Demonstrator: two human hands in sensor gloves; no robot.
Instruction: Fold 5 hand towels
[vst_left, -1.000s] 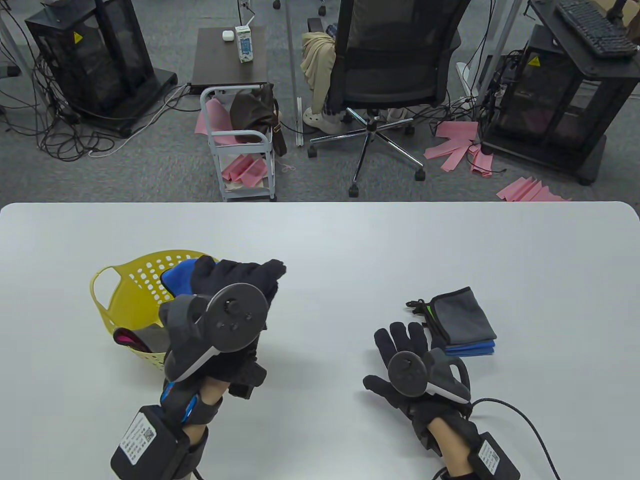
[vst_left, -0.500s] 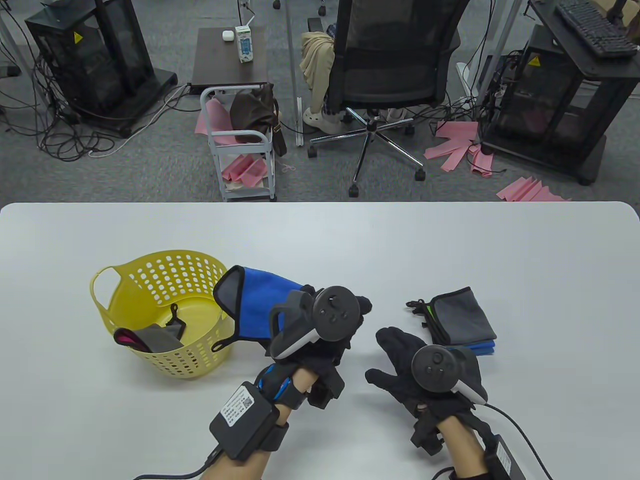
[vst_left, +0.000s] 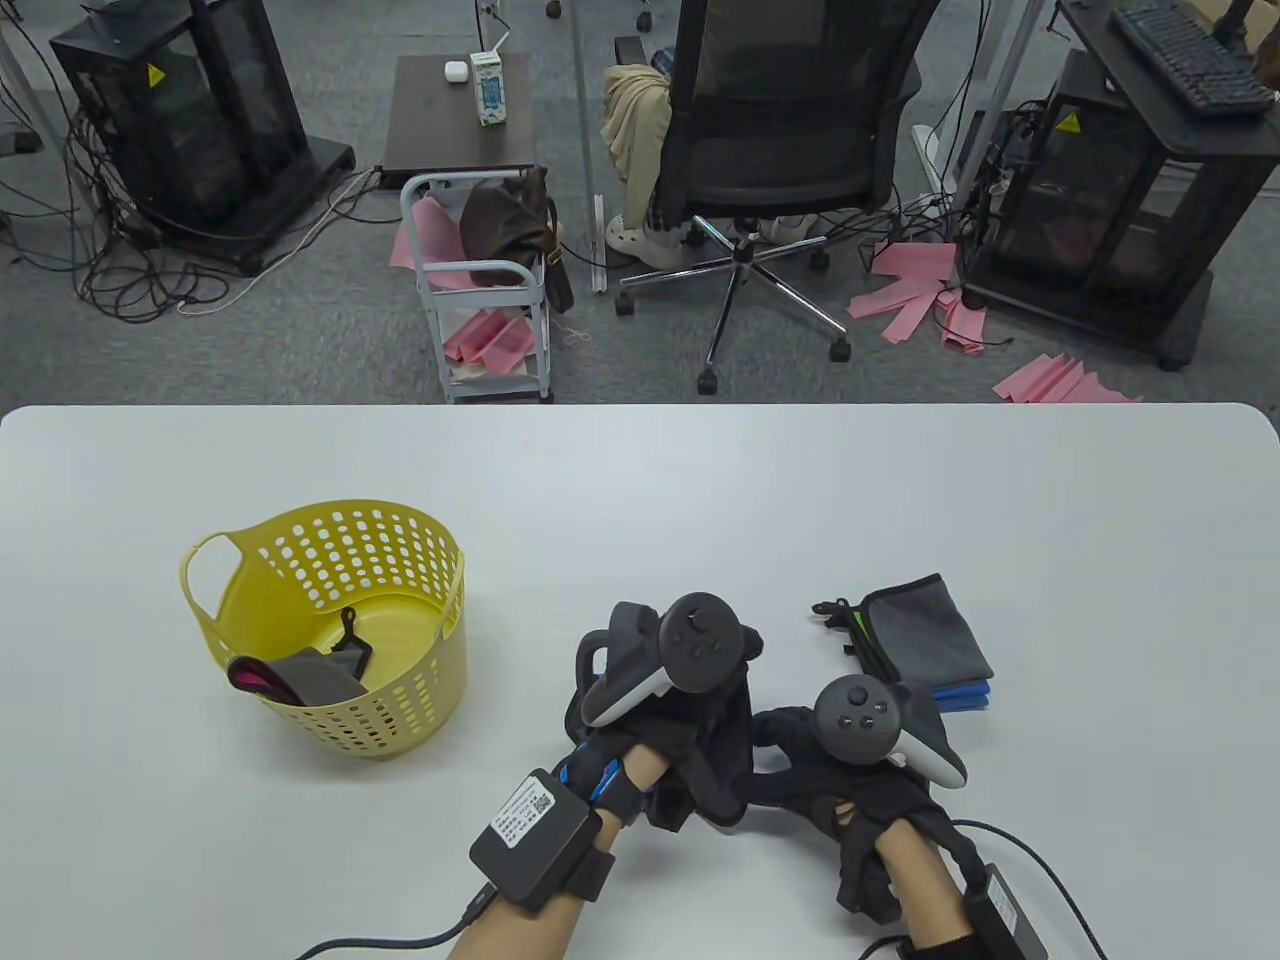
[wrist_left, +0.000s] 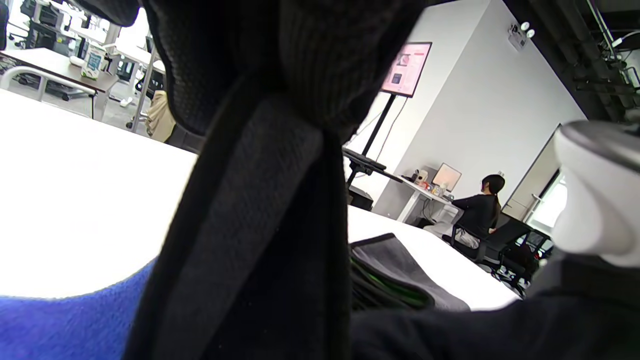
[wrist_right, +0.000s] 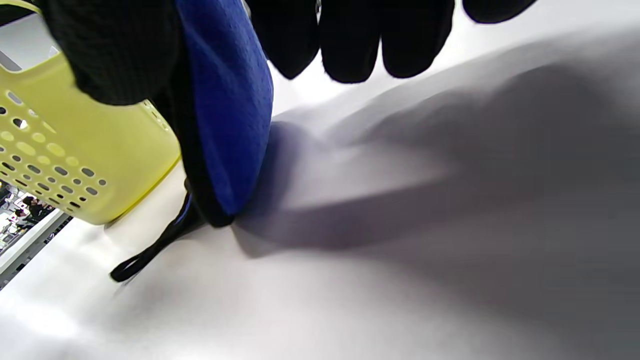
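Note:
My left hand (vst_left: 668, 722) grips a blue towel with a dark grey back (vst_left: 724, 775) and holds it low over the table's front middle. In the right wrist view the towel (wrist_right: 227, 100) hangs down to the table with its black loop (wrist_right: 145, 255) trailing. My right hand (vst_left: 800, 745) is just right of the towel, fingers (wrist_right: 350, 40) spread toward it and holding nothing. A stack of folded towels (vst_left: 925, 640), grey on top and blue below, lies to the right and shows in the left wrist view (wrist_left: 400, 272).
A yellow perforated basket (vst_left: 400, 690) stands at the left with a grey and pink towel (vst_left: 295, 678) inside; it also shows in the right wrist view (wrist_right: 75, 165). The white table (vst_left: 640, 480) runs to its far edge; a chair and a cart stand beyond.
My left hand lifted the blue towel out of the basket and carried it right to the front middle. My right hand turned and moved left toward the towel.

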